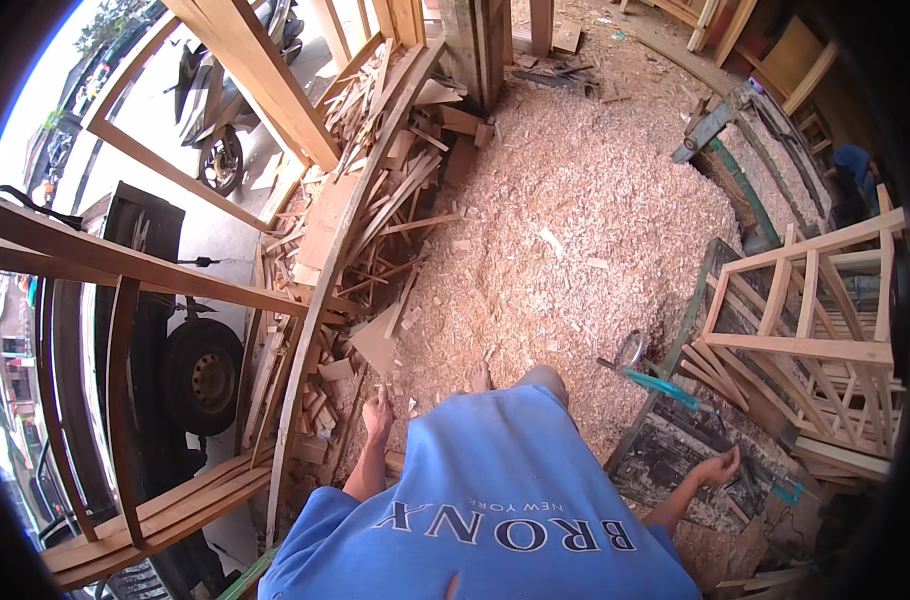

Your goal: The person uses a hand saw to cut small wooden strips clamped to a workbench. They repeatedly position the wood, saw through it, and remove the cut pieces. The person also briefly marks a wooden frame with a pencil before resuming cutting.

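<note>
My left hand hangs beside the heap of wood offcuts. One finger stretches forward, the others bend loosely, and nothing shows in it. Out to the right, my right hand hovers above or beside a dark, worn workbench; I cannot tell whether it touches it. Its fingers curve loosely around no visible object. Beyond that hand, on the bench, lies a teal bar with a round metal part at its far end. My blue shirt fills the lower middle, and my bare foot rests on shavings.
A large pile of wood shavings covers the floor ahead. Offcuts lean along a wooden rail on the left. Slatted wooden frames stand at right. Outside are a motorcycle and a vehicle wheel. A green-legged bench stands far right.
</note>
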Tool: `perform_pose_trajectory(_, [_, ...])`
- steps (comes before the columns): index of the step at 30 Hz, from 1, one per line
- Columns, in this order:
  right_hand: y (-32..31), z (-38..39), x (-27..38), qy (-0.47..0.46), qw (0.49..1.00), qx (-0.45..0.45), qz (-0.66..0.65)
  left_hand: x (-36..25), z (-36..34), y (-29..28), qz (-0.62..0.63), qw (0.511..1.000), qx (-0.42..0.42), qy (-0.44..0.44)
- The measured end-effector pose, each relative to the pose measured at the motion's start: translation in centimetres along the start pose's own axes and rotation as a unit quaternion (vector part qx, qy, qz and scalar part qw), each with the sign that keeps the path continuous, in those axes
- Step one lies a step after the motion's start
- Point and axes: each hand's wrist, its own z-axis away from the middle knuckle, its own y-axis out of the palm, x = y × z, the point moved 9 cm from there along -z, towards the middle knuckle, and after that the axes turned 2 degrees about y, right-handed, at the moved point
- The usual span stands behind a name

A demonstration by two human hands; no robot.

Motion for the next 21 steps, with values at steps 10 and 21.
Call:
perform_pose_trajectory(10, [17.2,40.8,-2.9,-0.018,0.702,0.683,0.204,-8.6,-8.0,7.0,-0.021,0.996,0.08,0.037])
perform_pose_trajectory(21, [47.2,46.2,10.6,-0.254,0.423,0.786,0.372,-65.8,10.1,-16.6,0.429,0.437,-0.155,0.775])
